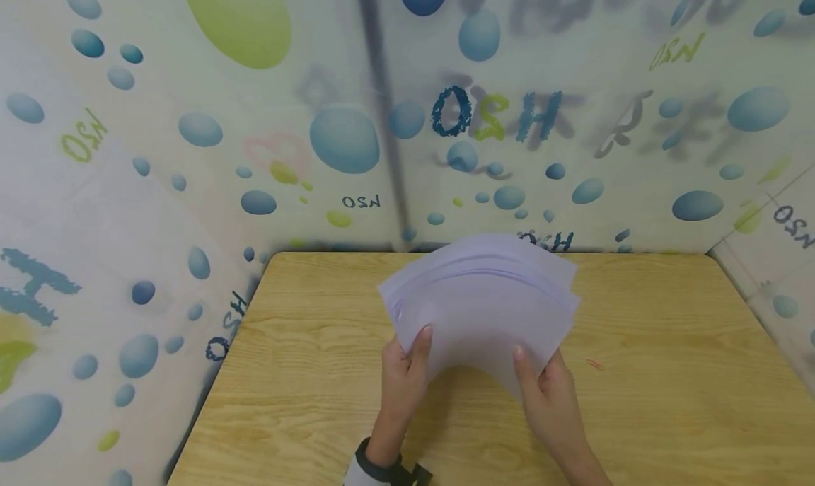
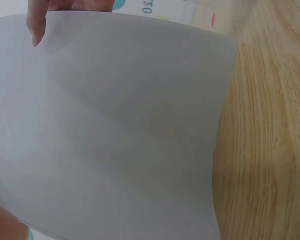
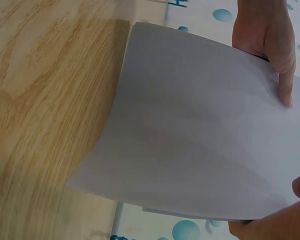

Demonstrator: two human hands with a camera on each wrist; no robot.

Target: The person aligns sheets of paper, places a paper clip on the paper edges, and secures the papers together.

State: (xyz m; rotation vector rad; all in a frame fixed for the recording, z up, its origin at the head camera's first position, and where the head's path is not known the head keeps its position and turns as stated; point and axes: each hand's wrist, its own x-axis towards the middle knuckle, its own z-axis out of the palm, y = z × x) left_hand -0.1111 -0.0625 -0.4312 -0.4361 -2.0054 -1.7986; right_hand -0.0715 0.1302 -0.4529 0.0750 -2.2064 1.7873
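Head view: The left hand and the right hand grip a stack of white paper sheets at its near left and near right corners. Each thumb lies on the upper face; the fingers pass behind the sheets and are mostly hidden. The stack is bowed, its middle arching away from the person, and its far edges are offset in layers. It is positioned over the wooden table, between the two hands. A small reddish paper clip lies on the table near the right hand, to its right. A dark wristband is fitted to the left wrist. A printed backdrop (bubbles and lettering) stands behind and beside the table.

Left wrist view: The face of the stack fills most of the frame. The right hand, at the top edge, pinches the sheets with its thumb on the face; the left hand is only partly visible at lower left.

Right wrist view: The left thumb presses on the face at upper right. The right hand, partly cropped at lower right, holds the opposite edge.
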